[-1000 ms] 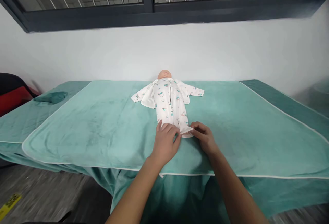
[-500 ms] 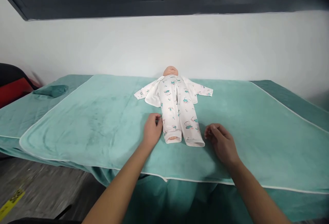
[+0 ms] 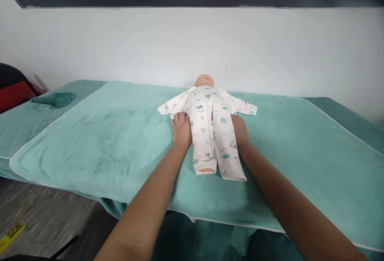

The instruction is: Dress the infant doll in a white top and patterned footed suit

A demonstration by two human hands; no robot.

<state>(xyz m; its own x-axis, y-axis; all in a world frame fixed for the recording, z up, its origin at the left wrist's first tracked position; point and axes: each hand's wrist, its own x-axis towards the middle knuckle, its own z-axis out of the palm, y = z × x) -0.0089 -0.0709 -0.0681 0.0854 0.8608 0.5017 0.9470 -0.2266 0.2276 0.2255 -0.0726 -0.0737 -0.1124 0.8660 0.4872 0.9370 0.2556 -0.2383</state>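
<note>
Two hands of ours flank the white printed trousers [image 3: 204, 133] on the doll [image 3: 204, 80], which lies on the green blanket [image 3: 120, 145], its head at 12 o'clock. From the trousers' middle, our left hand [image 3: 181, 129] is at 9, fingers bent by the jacket [image 3: 181, 103]; our right hand [image 3: 239, 130] is at 3, fingertips hidden, so we cannot tell whether either pinches cloth. The sleeves spread towards 10 and 2. At 6, a bit of foot [image 3: 205, 170] shows inside one cuff [image 3: 197, 169]; the cuff at 5 [image 3: 234, 176] lies flat, no foot showing. We judge that both sides want even, light pressure, fingertips feeling for jacket hem apart from trouser cloth, so that neither thin layer bunches, twists or drags the doll askew.
</note>
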